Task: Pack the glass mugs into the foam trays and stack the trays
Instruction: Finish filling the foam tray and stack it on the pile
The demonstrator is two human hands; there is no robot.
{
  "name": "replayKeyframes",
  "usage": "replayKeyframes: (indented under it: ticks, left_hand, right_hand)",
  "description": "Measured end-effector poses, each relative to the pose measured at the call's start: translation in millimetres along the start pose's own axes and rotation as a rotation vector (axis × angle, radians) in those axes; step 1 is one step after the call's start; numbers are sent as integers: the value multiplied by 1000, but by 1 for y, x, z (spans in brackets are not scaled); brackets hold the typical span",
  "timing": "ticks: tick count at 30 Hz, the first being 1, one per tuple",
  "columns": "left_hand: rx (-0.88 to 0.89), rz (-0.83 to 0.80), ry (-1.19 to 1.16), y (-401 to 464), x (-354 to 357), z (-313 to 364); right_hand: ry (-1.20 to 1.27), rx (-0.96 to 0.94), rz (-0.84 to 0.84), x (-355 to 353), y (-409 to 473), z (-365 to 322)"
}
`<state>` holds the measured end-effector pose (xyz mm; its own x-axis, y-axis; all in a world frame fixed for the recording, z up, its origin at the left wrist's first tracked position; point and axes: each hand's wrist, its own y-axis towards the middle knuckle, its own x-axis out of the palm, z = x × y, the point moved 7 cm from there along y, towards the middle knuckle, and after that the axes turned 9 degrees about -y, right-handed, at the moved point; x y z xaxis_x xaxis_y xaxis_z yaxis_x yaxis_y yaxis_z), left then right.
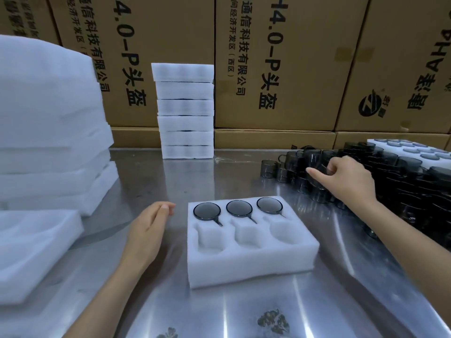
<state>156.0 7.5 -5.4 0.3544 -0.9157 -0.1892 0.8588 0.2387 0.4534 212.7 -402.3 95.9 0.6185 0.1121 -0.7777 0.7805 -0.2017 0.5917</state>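
A white foam tray (249, 267) lies on the metal table in front of me. Its far row holds three smoky glass mugs (239, 207), handles pointing toward me. The near row of three pockets is empty. My left hand (148, 230) hovers just left of the tray, fingers relaxed and holding nothing. My right hand (344, 178) reaches into a crowd of dark glass mugs (395, 176) at the right, fingers curled round one mug at the pile's front. A stack of several closed foam trays (185, 111) stands at the back centre.
A tall pile of foam sheets (48, 123) and a loose foam tray (34, 250) fill the left side. Cardboard boxes (280, 64) wall off the back. Another foam tray with mugs (412, 150) lies at far right behind the mug pile. The steel table (244, 313) reflects light.
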Motion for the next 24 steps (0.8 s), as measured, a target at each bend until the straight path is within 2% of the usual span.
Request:
replayKeyframes:
  ticks: [5, 8, 11, 14, 17, 21, 24]
  left_hand:
    - [29, -47, 68, -5, 7, 8]
    - [46, -62, 85, -8, 9, 11]
    - [66, -89, 81, -11, 11, 13]
    - [61, -101, 60, -15, 11, 16]
    - [56, -107, 53, -16, 11, 17]
    - [67, -128, 66, -18, 14, 21]
    - [71, -128, 81, -20, 13, 23]
  right_hand:
    - [520, -285, -25, -39, -51, -73]
    - [746, -465, -153, -53, -100, -127]
    - [738, -599, -264, -48, -138, -165]
    - [708, -613, -348, -36, -156, -182]
    - [560, -630, -390, -21, -165, -189]
    - [503, -637, -475, -10, -167, -190]
    - [370, -742, -519, -7, -169, -194]
